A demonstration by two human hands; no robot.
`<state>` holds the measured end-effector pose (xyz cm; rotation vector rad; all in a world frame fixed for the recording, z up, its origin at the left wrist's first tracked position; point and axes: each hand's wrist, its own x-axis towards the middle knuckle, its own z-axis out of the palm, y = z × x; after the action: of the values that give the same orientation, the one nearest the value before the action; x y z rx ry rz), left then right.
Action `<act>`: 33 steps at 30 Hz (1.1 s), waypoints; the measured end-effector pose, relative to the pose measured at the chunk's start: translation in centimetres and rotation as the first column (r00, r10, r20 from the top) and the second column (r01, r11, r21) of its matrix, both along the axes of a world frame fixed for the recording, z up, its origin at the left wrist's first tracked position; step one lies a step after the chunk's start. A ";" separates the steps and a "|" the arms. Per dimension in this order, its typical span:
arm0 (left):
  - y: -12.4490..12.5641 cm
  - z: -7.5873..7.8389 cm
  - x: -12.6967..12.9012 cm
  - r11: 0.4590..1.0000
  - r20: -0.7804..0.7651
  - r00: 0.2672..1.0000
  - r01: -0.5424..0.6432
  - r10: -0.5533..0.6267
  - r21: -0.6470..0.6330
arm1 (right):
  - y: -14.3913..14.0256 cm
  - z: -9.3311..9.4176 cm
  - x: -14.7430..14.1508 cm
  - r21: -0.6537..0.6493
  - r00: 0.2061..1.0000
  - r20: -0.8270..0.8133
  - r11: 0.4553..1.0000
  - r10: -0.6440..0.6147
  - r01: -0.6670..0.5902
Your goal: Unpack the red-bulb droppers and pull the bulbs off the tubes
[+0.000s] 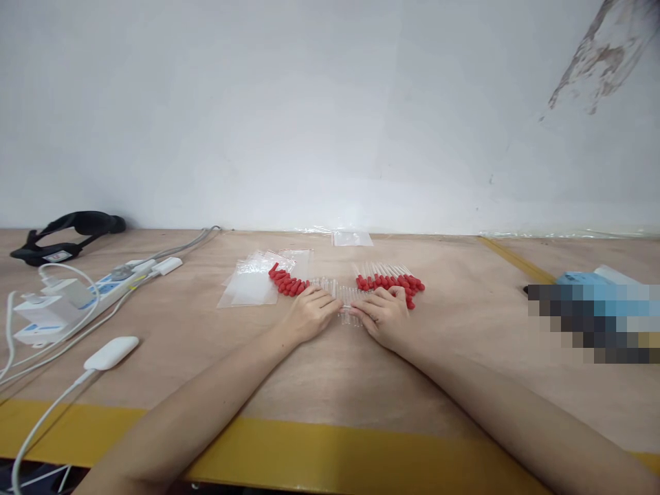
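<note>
At frame centre, the left hand (311,311) and right hand (382,313) lie flat, fingers together, corralling red-capped clear droppers (345,297) on the wooden surface (330,371); empty bags (252,283) wait upper left.

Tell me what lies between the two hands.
In the head view, clear dropper tubes fill the gap between the left hand and the right hand.

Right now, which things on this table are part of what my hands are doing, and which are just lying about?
In hand:
left hand and right hand on the clear droppers
red-bulbed droppers
clear bags

Lying about:
power strip
white chargers
white dongle
black headband
small bag by the wall
</note>
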<state>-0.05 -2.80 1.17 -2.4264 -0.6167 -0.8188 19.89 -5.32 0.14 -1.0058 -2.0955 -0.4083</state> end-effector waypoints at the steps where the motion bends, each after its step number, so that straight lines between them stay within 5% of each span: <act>1: -0.2 0.0 0.0 1.000 -0.007 1.000 -0.002 0.002 0.012 | 0.0 0.0 0.0 0.008 1.000 0.029 1.000 0.008 -0.008; 8: -0.8 -0.2 -0.5 1.000 -0.026 0.999 -0.018 0.019 0.013 | -0.3 0.1 0.5 0.065 0.987 0.152 0.996 0.058 -0.068; 19: -0.2 0.0 -0.5 1.000 0.025 1.000 -0.012 0.012 0.011 | 0.0 -0.2 0.8 0.342 0.993 0.116 0.939 0.009 -0.048; 24: 0.7 -0.1 -1.2 0.995 0.231 0.971 -0.044 0.064 -0.091 | 0.5 0.3 2.3 0.333 0.997 -0.040 0.940 -0.063 0.073; 29: 1.5 -0.3 -0.5 0.970 0.368 0.910 -0.119 0.192 -0.210 | 3.7 1.9 6.7 -0.032 0.890 -0.410 0.978 -0.201 0.206; 31: 1.7 -0.6 0.4 0.968 0.349 0.916 -0.125 0.197 -0.219 | 5.4 2.4 9.0 -0.214 0.814 -0.473 0.940 -0.338 0.266; 33: 2.0 -0.9 1.0 0.968 0.336 0.924 -0.113 0.186 -0.226 | 6.8 2.4 11.0 -0.415 0.738 -0.435 0.842 -0.516 0.345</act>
<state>1.00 -0.83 0.26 -2.3845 -1.0564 -1.1921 30.86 1.47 2.51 -1.6060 -1.4212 -0.0001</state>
